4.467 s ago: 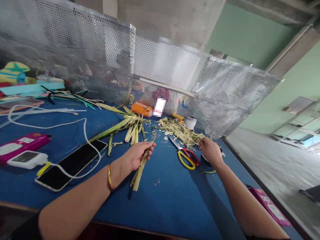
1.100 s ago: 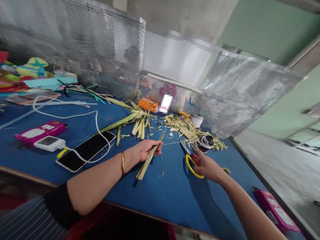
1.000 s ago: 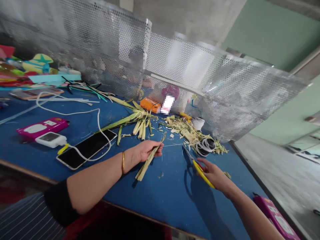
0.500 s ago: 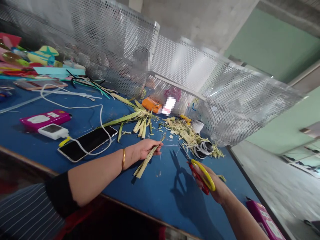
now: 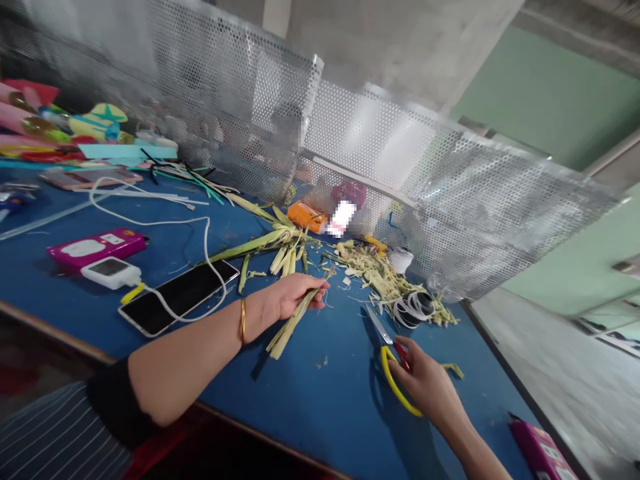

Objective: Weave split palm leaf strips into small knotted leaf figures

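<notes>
My left hand (image 5: 286,301) is closed round a bundle of pale green leaf strips (image 5: 289,328) that rests slanted on the blue table (image 5: 320,400). My right hand (image 5: 426,385) lies on the yellow-and-red handles of a pair of scissors (image 5: 391,357), fingers curled over them. The blades lie flat on the table and point away towards a heap of leaf trimmings (image 5: 376,273). A dark spool wound with white strip (image 5: 413,308) sits at the near edge of that heap.
A phone (image 5: 181,295) lies face up, wired by a white cable to a white power bank (image 5: 109,272) beside a pink box (image 5: 96,243). More green stalks (image 5: 260,243) lie behind. A perforated metal screen (image 5: 350,153) walls the table's far side. Another pink box (image 5: 540,452) sits near right.
My right hand lifted the scissors off the table and has now brought them back down flat, nearer me. My left hand and its leaf bundle have hardly moved.
</notes>
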Motion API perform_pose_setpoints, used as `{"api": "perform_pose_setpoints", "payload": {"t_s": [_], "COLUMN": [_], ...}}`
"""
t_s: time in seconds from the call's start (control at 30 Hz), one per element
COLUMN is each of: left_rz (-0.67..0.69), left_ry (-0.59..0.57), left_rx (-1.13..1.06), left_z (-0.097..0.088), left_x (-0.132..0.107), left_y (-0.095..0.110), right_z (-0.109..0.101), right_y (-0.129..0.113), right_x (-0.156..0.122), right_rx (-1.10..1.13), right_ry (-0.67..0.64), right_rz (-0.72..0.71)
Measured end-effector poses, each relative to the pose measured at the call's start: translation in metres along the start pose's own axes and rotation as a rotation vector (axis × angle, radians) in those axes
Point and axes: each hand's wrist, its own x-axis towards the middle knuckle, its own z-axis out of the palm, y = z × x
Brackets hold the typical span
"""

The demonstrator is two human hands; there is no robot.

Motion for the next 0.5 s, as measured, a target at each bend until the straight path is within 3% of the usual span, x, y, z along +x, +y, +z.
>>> {"api": "perform_pose_setpoints", "payload": {"t_s": [0.1, 0.2, 0.3, 0.4, 0.5], "left_rz": [0.105, 0.188, 0.24, 0.265, 0.261], "left_ry": [-0.059, -0.104, -0.136, -0.133, -0.118], "left_rx": [0.128, 0.278, 0.38, 0.408, 0.4], "left_z": [0.008, 0.02, 0.03, 0.031, 0.023], "left_x": [-0.011, -0.019, -0.024, -0.024, -0.019], "left_y": [0.01, 0.018, 0.024, 0.025, 0.019], "right_z": [-0.001, -0.01, -0.018, -0.016, -0.001], "right_y": [0.0, -0.022, -0.065, -0.108, -0.13], "right_x": [0.001, 0.013, 0.033, 0.052, 0.064], "right_rx": [-0.219, -0.262, 0.131, 0.62, 0.868], "right_ry": [0.067, 0.141, 0.219, 0.087, -0.094], "right_rz": [-0.088, -0.299, -0.429, -0.488, -0.421]}}
